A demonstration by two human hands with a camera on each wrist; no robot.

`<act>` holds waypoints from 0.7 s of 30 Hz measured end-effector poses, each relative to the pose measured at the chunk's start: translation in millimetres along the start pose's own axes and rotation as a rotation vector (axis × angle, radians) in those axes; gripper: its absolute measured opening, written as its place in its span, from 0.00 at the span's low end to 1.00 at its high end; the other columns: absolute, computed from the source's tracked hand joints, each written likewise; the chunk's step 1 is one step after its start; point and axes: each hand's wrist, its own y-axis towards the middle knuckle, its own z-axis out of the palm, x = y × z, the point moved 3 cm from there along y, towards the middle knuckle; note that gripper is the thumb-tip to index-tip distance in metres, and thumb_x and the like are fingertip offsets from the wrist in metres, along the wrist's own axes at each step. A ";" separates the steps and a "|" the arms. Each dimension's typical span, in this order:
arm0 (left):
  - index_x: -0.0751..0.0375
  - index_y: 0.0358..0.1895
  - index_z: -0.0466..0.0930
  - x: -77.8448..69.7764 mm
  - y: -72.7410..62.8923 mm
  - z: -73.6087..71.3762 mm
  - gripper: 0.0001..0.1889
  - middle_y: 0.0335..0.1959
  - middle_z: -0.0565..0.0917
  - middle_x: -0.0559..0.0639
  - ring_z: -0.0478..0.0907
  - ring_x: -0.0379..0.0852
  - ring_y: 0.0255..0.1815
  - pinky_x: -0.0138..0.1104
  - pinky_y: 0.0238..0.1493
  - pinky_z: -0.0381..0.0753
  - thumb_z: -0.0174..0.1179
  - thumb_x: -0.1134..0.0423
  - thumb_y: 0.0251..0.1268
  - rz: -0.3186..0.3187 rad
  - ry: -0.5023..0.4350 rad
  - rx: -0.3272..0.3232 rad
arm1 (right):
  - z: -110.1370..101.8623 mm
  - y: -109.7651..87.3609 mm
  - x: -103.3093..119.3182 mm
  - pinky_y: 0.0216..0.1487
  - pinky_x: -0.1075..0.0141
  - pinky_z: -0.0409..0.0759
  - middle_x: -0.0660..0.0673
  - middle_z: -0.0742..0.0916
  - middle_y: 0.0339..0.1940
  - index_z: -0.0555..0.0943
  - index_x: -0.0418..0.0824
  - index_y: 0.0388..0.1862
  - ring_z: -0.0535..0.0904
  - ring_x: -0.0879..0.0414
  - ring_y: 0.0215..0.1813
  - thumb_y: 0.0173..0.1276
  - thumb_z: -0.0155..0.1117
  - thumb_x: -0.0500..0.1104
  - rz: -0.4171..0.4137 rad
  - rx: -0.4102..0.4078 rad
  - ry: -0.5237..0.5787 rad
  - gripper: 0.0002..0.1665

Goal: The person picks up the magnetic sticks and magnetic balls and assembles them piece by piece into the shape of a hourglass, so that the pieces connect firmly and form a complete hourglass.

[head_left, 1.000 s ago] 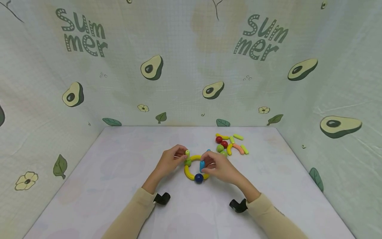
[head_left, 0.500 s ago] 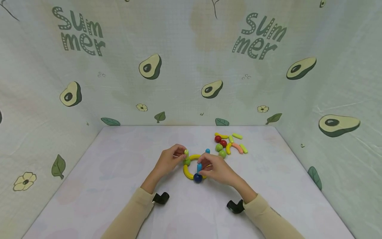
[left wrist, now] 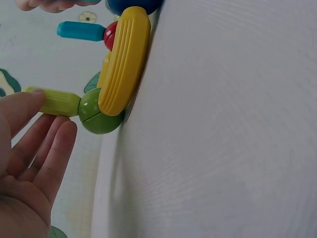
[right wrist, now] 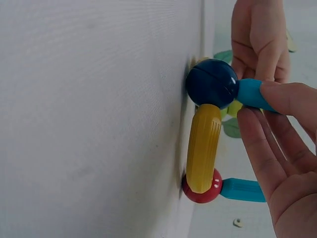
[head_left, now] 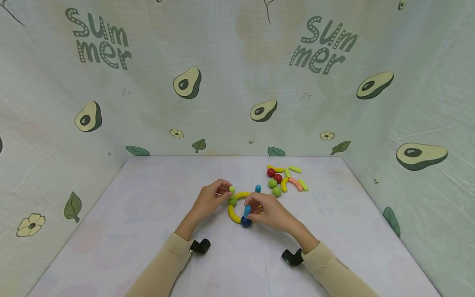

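Observation:
Curved yellow rods (left wrist: 126, 62) and balls form a ring lying on the table. My left hand (head_left: 210, 200) pinches a lime-green rod (left wrist: 59, 101) that stands upright on a green ball (left wrist: 94, 119) at the ring's left. On the near side, my right hand (head_left: 272, 210) pinches a blue rod (right wrist: 251, 93) between thumb and fingers, its lower end against the dark blue ball (right wrist: 210, 83). A second blue rod (right wrist: 242, 190) stands on a red ball (right wrist: 200, 193) at the ring's right; in the head view the right hand hides that ball.
Loose pieces lie at the back right: red balls (head_left: 278, 178), green balls (head_left: 276, 191), yellow curved rods (head_left: 284, 185), an orange curved rod (head_left: 295, 184) and lime-green rods (head_left: 295, 169). A printed cloth (head_left: 222, 123) hangs behind the table (head_left: 178, 264) and at both sides.
My right hand has brought the blue rod left and toward me, from inside the ring onto the dark blue ball. My left hand keeps its hold on the lime-green rod.

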 end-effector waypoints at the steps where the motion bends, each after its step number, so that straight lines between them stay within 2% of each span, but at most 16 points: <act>1: 0.49 0.56 0.83 -0.2 -0.1 -0.1 0.11 0.48 0.89 0.42 0.86 0.40 0.49 0.40 0.56 0.87 0.69 0.57 0.75 -0.001 0.001 0.000 | 0.0 -0.1 0.2 0.56 0.57 0.88 0.52 0.88 0.47 0.80 0.46 0.51 0.87 0.56 0.51 0.67 0.77 0.32 -0.001 0.002 0.002 0.19; 6: 0.50 0.56 0.83 -1.4 -1.0 -0.4 0.12 0.48 0.89 0.44 0.87 0.42 0.50 0.41 0.57 0.87 0.69 0.58 0.74 0.003 0.004 -0.006 | -0.5 -0.2 1.1 0.56 0.58 0.88 0.52 0.88 0.47 0.81 0.45 0.52 0.87 0.56 0.50 0.67 0.77 0.32 -0.003 0.006 -0.003 0.19; 10: 0.50 0.56 0.83 -2.9 -1.8 -0.7 0.12 0.48 0.89 0.45 0.87 0.43 0.50 0.41 0.56 0.87 0.70 0.59 0.74 0.009 0.002 -0.008 | -2.7 -0.8 2.4 0.56 0.56 0.88 0.51 0.88 0.50 0.81 0.40 0.56 0.87 0.55 0.51 0.68 0.77 0.33 -0.012 0.024 -0.006 0.20; 13: 0.50 0.55 0.83 -3.9 -1.7 -0.5 0.12 0.48 0.89 0.45 0.87 0.43 0.50 0.41 0.56 0.87 0.70 0.58 0.74 0.002 -0.001 -0.005 | -8.3 -2.5 2.7 0.56 0.57 0.88 0.51 0.88 0.52 0.82 0.41 0.59 0.87 0.55 0.52 0.69 0.77 0.35 -0.015 0.030 -0.018 0.22; 18: 0.51 0.56 0.83 -4.5 -2.0 0.0 0.12 0.48 0.89 0.44 0.86 0.42 0.49 0.40 0.56 0.87 0.70 0.59 0.74 -0.009 0.003 -0.004 | -27.6 -6.1 0.1 0.57 0.56 0.88 0.45 0.89 0.52 0.83 0.44 0.58 0.87 0.52 0.52 0.69 0.76 0.35 -0.032 -0.034 -0.057 0.21; 21: 0.51 0.56 0.83 -3.5 -2.2 0.5 0.12 0.48 0.89 0.44 0.86 0.41 0.49 0.38 0.55 0.87 0.69 0.59 0.74 -0.010 0.016 -0.006 | -41.8 -7.5 -4.7 0.55 0.55 0.88 0.41 0.89 0.52 0.84 0.41 0.57 0.88 0.51 0.51 0.67 0.78 0.34 -0.028 -0.103 -0.088 0.21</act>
